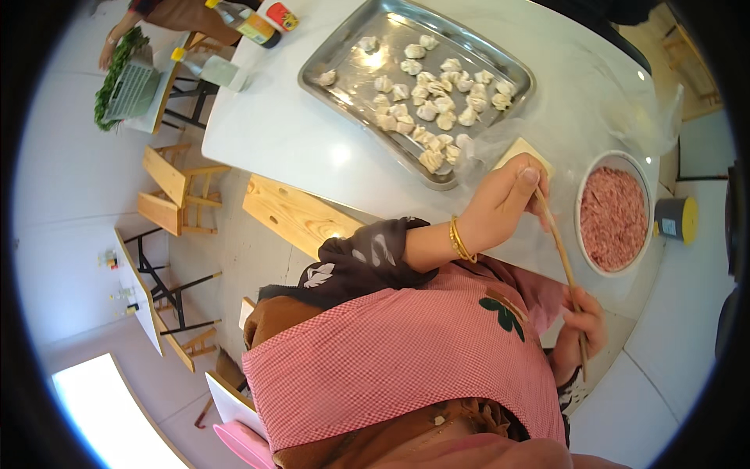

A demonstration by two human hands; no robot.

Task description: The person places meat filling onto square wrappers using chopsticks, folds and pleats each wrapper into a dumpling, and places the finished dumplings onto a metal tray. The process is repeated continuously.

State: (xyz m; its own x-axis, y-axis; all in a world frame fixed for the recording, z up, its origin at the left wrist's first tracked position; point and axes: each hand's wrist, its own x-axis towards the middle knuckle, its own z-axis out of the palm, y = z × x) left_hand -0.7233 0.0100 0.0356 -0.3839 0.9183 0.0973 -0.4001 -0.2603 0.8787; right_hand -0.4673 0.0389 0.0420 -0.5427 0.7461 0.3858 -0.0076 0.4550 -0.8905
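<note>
My left hand [504, 199], with gold bangles at the wrist, is closed with its fingers curled at the table's near edge. Whatever lies inside those fingers is hidden. A long thin wooden chopstick [564, 254] slants from the left hand's fingertips down to my right hand [586, 322], which grips its lower part. Just beyond the left hand lies a pale yellow stack of wrappers [527, 148], partly covered by the hand. To the right stands a white bowl [579, 223] filled with pink minced meat [613, 215]. Several folded wontons [445, 104] sit on a metal tray [344, 109].
Clear plastic bags [641, 117] lie on the white table [266, 125] beyond the bowl. A black and yellow container [676, 219] is right of the bowl. Bottles [246, 23] stand at the far left corner. A wooden bench [293, 215] runs beside the table; another person [187, 17] is at upper left.
</note>
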